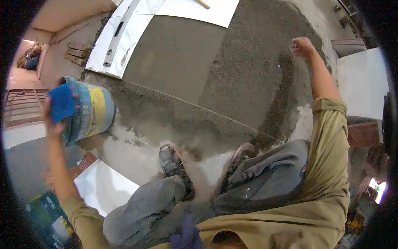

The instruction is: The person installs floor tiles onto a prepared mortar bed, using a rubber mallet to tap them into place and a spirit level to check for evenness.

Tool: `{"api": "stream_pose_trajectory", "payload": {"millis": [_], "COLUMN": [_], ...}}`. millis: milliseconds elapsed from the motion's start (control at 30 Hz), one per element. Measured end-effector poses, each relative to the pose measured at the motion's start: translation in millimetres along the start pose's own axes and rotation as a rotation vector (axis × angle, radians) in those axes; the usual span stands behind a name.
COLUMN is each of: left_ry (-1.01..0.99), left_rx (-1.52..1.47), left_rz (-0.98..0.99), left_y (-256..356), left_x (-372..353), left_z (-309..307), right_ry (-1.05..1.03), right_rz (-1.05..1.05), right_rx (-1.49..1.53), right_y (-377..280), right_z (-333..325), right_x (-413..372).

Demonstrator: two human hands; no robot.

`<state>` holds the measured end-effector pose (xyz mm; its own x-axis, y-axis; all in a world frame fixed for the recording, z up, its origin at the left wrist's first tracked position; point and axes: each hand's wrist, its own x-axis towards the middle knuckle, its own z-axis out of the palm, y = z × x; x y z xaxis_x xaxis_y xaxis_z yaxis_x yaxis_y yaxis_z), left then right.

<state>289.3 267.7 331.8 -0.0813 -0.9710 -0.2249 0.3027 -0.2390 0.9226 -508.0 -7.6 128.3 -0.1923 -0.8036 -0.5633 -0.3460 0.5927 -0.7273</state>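
Note:
My left hand [52, 114] grips a blue, square-sided plastic piece [63, 103], perhaps a small tub or scoop. It is at the mouth of a bucket [98, 108] with a yellow band, whose rim it partly covers. Stretched out over the grey mortar bed [253, 70], my right hand [303, 47] has its fingers curled in; whatever they may hold is hidden. A thin string line [203, 108] runs across the mortar in front of my shoes.
White marbled tiles [141, 35] lie at the far left of the mortar, with a spirit level [118, 35] on them. Another white tile [103, 186] is beside my left leg. Green bags [47, 216] sit at lower left, and a white panel [360, 83] stands at right.

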Motion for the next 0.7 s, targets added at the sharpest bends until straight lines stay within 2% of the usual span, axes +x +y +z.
{"api": "stream_pose_trajectory", "payload": {"millis": [33, 67, 100, 133, 200, 267, 333, 367, 433, 467, 533, 600, 667, 700], "left_ry": [0.113, -0.062, -0.058, -0.142, -0.384, -0.562, -0.686, -0.706, -1.032, -1.05, -1.087, -0.961, -0.707, -0.707], "left_rx": [-0.011, 0.024, 0.085, 0.065, 0.154, 0.352, 0.759, 0.772, 1.136, 1.144, 1.272, 1.213, 1.231, 1.234], "left_rz": [-0.052, -0.193, -0.274, -0.439, -0.657, -0.829, -0.908, -0.898, -0.748, -0.738, -0.689, -0.289, -0.11, -0.115], "left_y": [-25, -52, -83, -117, -162, -208, -230, -239, -260, -268, -286, -328, -320, -324], "left_x": [13, 37, 55, 76, 106, 135, 152, 162, 183, 197, 235, 290, 318, 334], "left_z": [18, 36, 54, 61, 97, 120, 154, 168, 189, 199, 217, 212, 232, 235], "right_ry": [0.0, 0.006, 0.017, 0.024, 0.09, 0.162, 0.017, 0.04, 0.187, 0.214, 0.187, 0.133, 0.156, 0.175], "right_rz": [0.006, -0.041, -0.089, -0.088, -0.066, -0.035, -0.159, -0.157, 0.016, 0.006, 0.051, 0.074, 0.044, 0.011], "right_rx": [0.006, -0.065, -0.135, -0.035, -0.082, -0.13, -0.191, -0.184, -0.023, 0.036, 0.064, 0.186, 0.165, 0.149], "right_y": [2, 0, -3, -5, -12, -5, 12, 15, 8, 7, 35, 64, 50, 41], "right_z": [0, -5, -11, -11, -9, -25, -49, -59, -47, -43, -69, -87, -71, -57], "right_x": [-2, 1, 0, -15, -35, -38, -29, -32, -71, -90, -66, -43, -61, -67]}}
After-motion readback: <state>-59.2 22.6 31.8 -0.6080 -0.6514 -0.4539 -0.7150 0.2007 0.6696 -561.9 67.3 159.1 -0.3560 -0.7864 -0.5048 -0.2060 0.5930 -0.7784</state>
